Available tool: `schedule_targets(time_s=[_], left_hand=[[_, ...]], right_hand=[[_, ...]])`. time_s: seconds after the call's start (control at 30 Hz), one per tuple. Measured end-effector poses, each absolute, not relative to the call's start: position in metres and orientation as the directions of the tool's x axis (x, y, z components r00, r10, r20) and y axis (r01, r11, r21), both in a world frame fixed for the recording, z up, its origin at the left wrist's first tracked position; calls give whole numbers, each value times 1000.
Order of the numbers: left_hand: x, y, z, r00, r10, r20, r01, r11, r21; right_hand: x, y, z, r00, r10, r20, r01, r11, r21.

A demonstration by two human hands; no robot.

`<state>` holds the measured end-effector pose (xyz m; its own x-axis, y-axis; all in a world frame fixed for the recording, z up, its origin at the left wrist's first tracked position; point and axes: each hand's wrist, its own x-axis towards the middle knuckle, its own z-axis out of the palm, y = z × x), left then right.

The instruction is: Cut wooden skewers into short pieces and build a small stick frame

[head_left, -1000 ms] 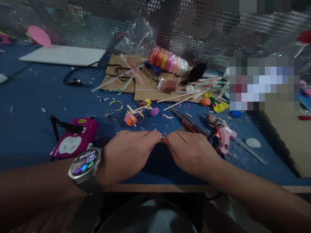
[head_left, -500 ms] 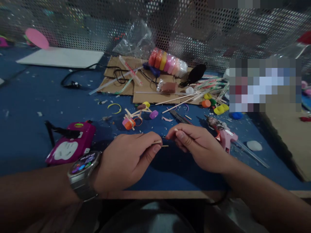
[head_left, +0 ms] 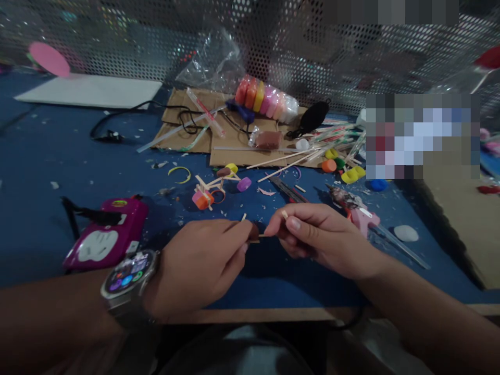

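Observation:
My left hand, with a watch on its wrist, is closed on short thin wooden sticks whose ends poke out past the fingers. Close to its right, my right hand pinches a small piece of wooden stick between thumb and forefinger. The right fingertips meet or nearly meet the tip of a stick from the left hand. Just beyond the hands lies a small assembly of sticks with orange, pink and yellow caps. A purple cap rests beside it.
A magenta device stands at the left. On the right lie a pink glue gun, a utility knife and a glue stick. Cardboard, straws and a pack of coloured clay are behind.
The left hand has turned, so its sticks point at different angles. My right hand stays pinched on its piece, its fingertips now nearer the left hand's stick. The view has shifted slightly.

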<state>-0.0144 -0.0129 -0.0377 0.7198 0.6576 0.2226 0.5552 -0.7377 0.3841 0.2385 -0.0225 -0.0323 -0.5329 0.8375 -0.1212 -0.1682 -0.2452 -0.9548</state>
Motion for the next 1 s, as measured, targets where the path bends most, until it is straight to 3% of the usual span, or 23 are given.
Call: schedule_targets(time_s=[0.13,0.3,0.47,0.63,1.0], left_hand=[[-16,-6,-40,784,572,240,504,-813,292],[-17,-2,-40,790,560,249,484,-820,306],[-15,-7,-36,672,654,347,444,-731,518],[-14,-8,-31,633,707,317,309,-605,734],[-9,-8,-28,578,770,269,175,-439,882]], right_hand=[[238,-23,-32,-525,836,-159,-78,-233,-969],[236,-22,-32,-526,832,-174,10,-199,-980],[232,-24,-29,-548,827,-125,114,-74,-991],[228,-27,-29,-563,820,-102,210,22,-977],[225,-29,-26,-638,770,21,262,242,-934]])
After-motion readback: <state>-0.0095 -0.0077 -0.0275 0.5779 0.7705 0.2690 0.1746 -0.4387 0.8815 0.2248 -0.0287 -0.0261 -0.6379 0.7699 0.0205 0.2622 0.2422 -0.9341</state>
